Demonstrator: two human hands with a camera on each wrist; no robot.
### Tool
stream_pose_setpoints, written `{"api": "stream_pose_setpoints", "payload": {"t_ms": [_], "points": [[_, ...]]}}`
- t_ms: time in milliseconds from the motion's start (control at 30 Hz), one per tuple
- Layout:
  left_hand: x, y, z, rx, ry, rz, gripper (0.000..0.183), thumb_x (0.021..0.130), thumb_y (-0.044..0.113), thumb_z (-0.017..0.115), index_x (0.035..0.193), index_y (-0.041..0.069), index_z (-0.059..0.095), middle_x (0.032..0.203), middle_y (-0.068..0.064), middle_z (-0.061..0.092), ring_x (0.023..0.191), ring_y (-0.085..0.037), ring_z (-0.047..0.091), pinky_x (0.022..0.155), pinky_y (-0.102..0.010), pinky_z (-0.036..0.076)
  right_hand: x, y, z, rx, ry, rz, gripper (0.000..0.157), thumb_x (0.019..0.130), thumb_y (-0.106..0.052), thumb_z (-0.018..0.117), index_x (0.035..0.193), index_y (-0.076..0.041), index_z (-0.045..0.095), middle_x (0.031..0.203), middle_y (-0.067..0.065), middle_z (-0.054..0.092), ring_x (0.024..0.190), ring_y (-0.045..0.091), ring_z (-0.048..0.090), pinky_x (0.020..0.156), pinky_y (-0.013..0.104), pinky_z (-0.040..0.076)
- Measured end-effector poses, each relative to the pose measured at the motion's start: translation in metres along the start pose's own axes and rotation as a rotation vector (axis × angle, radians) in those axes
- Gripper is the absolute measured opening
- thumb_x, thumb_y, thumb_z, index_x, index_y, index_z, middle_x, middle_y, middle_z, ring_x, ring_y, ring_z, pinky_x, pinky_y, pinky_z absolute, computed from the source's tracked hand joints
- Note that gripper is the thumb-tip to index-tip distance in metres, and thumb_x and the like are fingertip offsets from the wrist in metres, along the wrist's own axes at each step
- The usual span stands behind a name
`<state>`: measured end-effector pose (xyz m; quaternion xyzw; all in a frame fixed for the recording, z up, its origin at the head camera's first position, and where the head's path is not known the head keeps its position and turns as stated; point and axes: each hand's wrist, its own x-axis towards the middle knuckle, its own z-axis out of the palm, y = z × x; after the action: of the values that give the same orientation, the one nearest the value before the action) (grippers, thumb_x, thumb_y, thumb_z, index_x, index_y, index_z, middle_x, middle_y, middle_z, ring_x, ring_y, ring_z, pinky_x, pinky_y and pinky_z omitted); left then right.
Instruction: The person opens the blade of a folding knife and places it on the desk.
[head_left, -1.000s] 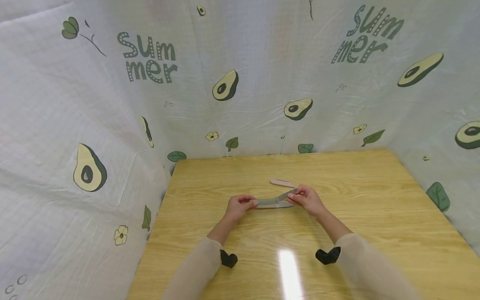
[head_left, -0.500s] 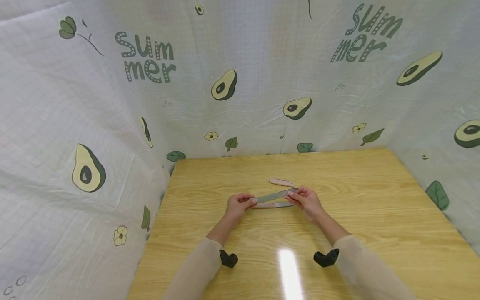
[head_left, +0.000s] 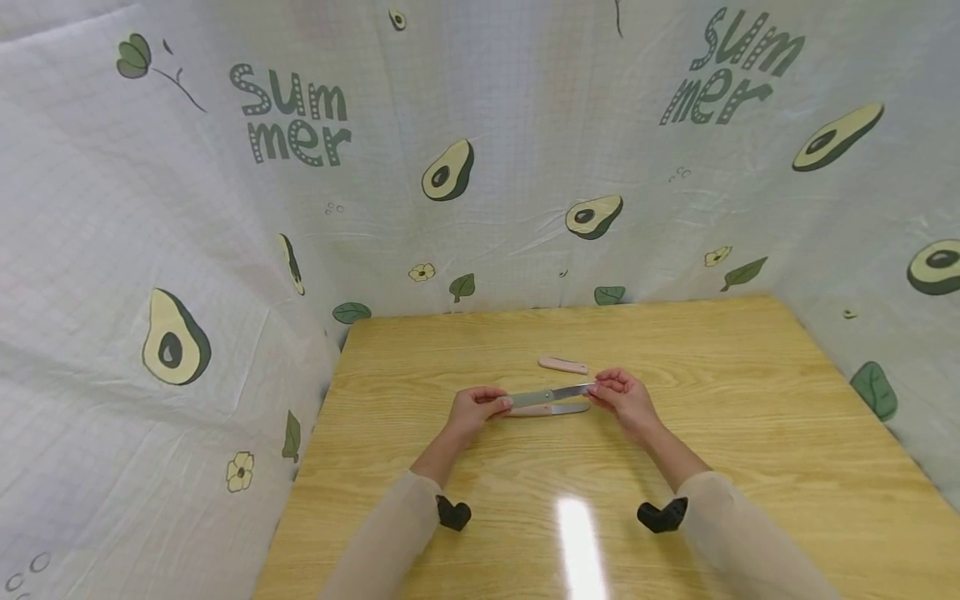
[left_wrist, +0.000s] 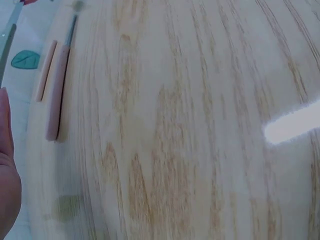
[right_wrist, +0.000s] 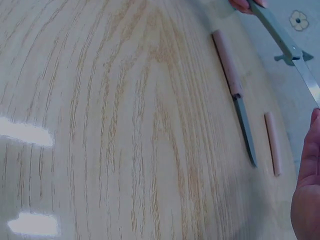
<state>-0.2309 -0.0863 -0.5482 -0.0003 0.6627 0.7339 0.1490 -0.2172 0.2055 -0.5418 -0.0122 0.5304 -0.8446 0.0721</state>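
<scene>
Above the table, both hands hold a green-handled folding knife (head_left: 531, 399) with its blade swung out nearly in line with the handle. My left hand (head_left: 474, 410) pinches the end of the handle between thumb and fingers. At the other end, the thumb and fingers of my right hand (head_left: 628, 405) pinch the blade near its tip. The right wrist view shows the pivot of the green knife (right_wrist: 285, 42) and part of its bright blade. Just below it lies an unfolded pink-handled knife (right_wrist: 229, 65) on the table. Farther back rests a folded pink knife (head_left: 562, 365), its blade tucked into the handle.
The light wooden table (head_left: 420, 350) reaches back to a pale cloth (head_left: 525, 108) printed with avocados, leaves and lettering. Cloth also hangs along both sides. A bright reflection (head_left: 581, 550) shines on the tabletop near the front.
The green knife's blade was bent upward from its handle and is now almost straight with it. My right fingers have slid right toward the blade tip. Both pink knives stay put.
</scene>
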Motion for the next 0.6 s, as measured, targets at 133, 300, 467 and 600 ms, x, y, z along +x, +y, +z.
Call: {"api": "stream_pose_setpoints", "payload": {"t_ms": [133,300,467,600], "points": [[0.002,-0.003,0.0,-0.013,0.038,0.006,0.035,0.089,0.001,0.067,0.121,-0.012,0.059,0.094,-0.004,0.068,0.085,-0.01,0.069,0.089,-0.034,0.058,0.001,0.003,-0.001,-0.03,0.047,0.018,0.012,0.092,0.008,0.057,0.102,0.004,0.053,0.082,0.0,0.071,0.079,0.013,0.073,0.076,0.023,0.059],[0.006,-0.005,0.003,-0.035,0.156,0.028,0.038,0.089,0.0,0.065,0.126,-0.009,0.058,0.1,-0.005,0.067,0.086,-0.009,0.068,0.092,-0.034,0.056,0.005,0.008,-0.002,-0.079,0.132,0.056,0.017,0.093,0.004,0.058,0.107,0.003,0.049,0.081,-0.004,0.072,0.077,0.009,0.073,0.08,0.025,0.059],[0.011,-0.01,0.008,0.001,0.274,0.04,0.032,0.088,0.006,0.07,0.117,-0.007,0.066,0.101,-0.01,0.071,0.083,-0.006,0.066,0.088,-0.031,0.058,0.012,0.013,0.0,-0.119,0.193,0.109,0.036,0.094,0.003,0.057,0.123,0.011,0.038,0.083,-0.001,0.073,0.078,0.008,0.072,0.081,0.024,0.058],[0.015,-0.013,0.01,0.035,0.336,0.025,0.029,0.087,0.01,0.072,0.113,-0.003,0.07,0.104,-0.013,0.072,0.082,-0.005,0.067,0.082,-0.024,0.058,0.018,0.015,0.0,-0.133,0.233,0.143,0.042,0.093,0.004,0.057,0.128,0.013,0.035,0.085,0.001,0.072,0.079,0.009,0.072,0.083,0.024,0.058]]}}
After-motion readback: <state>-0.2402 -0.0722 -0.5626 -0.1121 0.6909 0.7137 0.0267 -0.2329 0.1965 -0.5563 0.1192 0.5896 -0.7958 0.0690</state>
